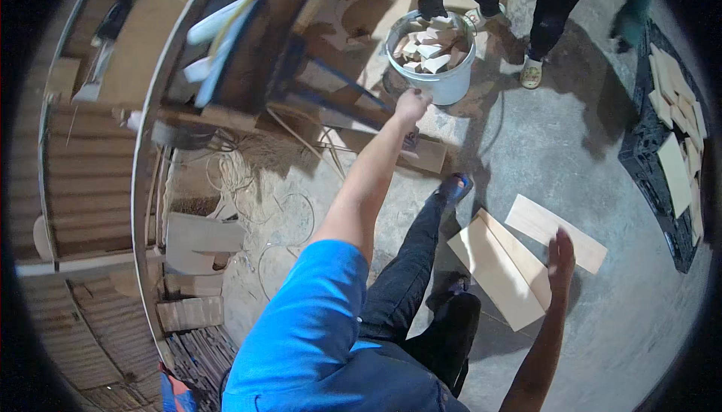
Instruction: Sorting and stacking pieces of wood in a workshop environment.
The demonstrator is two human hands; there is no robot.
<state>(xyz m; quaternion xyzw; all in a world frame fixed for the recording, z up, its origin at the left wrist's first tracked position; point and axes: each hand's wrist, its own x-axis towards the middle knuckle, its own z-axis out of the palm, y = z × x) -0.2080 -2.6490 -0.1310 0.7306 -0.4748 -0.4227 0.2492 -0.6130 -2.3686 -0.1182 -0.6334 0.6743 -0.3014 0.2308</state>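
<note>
My left hand (413, 106) is stretched forward, just in front of a white plastic bucket (445, 87) full of wood offcuts (431, 51); whether its curled fingers hold anything cannot be made out. Over the concrete floor on the right, my right hand (561, 257) has its fingers extended and holds nothing visible. Near it lie flat wooden boards: one pale board (581, 237) partly behind the hand, and two overlapping boards (496, 271) to its left. A co-worker's dark-gloved hand (432, 1) reaches to the bucket's far rim.
The co-worker's legs (550, 11) stand beyond the bucket. At the far right, a black plastic pallet (648, 158) bears wooden pieces. A machine with a blue frame (293, 62) stands at upper left. Cord (234, 178) and a board (431, 155) lie on the floor.
</note>
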